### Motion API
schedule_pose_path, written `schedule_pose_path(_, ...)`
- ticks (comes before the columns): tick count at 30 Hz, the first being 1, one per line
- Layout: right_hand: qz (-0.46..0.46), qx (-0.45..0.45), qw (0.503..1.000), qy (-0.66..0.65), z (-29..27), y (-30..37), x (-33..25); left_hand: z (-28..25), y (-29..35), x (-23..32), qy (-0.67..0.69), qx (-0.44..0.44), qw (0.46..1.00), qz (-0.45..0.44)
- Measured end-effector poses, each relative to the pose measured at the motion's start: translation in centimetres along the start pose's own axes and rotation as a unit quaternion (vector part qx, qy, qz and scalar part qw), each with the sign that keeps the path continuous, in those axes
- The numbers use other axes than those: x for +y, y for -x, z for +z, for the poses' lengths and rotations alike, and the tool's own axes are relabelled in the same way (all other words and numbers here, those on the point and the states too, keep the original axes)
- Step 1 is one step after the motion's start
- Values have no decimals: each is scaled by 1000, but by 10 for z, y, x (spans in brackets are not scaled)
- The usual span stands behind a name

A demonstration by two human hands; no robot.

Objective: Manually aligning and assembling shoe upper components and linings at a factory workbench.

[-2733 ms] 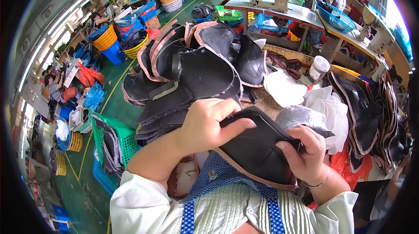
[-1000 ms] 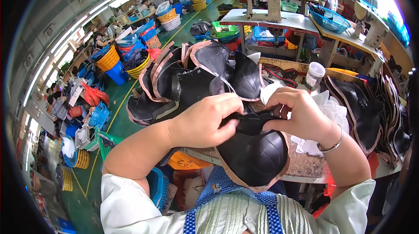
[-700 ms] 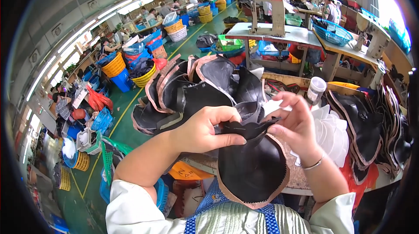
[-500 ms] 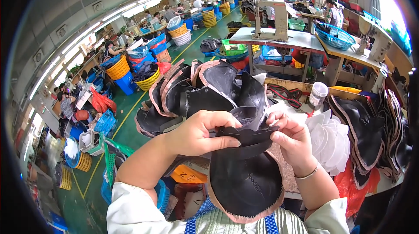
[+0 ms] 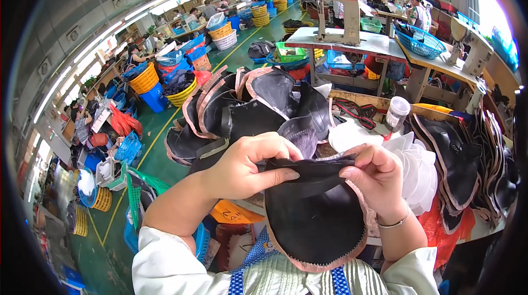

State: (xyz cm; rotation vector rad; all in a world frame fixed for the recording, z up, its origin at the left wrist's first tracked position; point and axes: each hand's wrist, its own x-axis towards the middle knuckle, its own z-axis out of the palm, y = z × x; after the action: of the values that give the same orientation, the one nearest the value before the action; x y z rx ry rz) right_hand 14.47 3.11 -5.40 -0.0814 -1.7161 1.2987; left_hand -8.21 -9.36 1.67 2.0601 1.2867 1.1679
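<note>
A black shoe upper with a pinkish, zigzag-stitched rim hangs in front of my chest. My left hand pinches the left end of its folded top band between thumb and fingers. At the band's other end, my right hand has thumb and forefinger closed on it. The band is stretched nearly straight between both hands. Just beyond them lies a heap of similar black uppers, some overlapping. White rounded pieces are piled beside my right hand.
More black uppers stand stacked at the right. A white-lidded jar and dark straps sit at the bench's back. Sewing machines and coloured baskets fill the room. An orange piece is below my left forearm.
My right hand has shifted a little right and the top band is pulled straighter. The upper has swung slightly right, and the stitched mark on its face no longer shows.
</note>
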Motion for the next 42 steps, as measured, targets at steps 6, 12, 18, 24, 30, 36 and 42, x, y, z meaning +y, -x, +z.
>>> schedule_pose_path(6,-32,38,996,71,2,9,0,10,11,-1,-7,33,999,-42)
schedule_pose_path(12,70,40,996,-46,7,11,-8,13,9,9,14,-2,997,-82)
schedule_pose_path(18,28,27,999,-3,16,13,-14,25,13,-3,17,19,999,-19)
schedule_pose_path(24,5,29,998,51,22,14,4,19,3,-2,-226,6,966,123)
schedule_pose_path(30,-17,-30,996,80,24,11,6,36,-2,3,-166,13,982,83)
schedule_pose_path(36,0,-127,992,1,18,-2,0,30,-1,-4,-115,80,985,105)
schedule_pose_path(42,-86,-47,984,150,15,9,14,40,10,-1,-165,140,972,92)
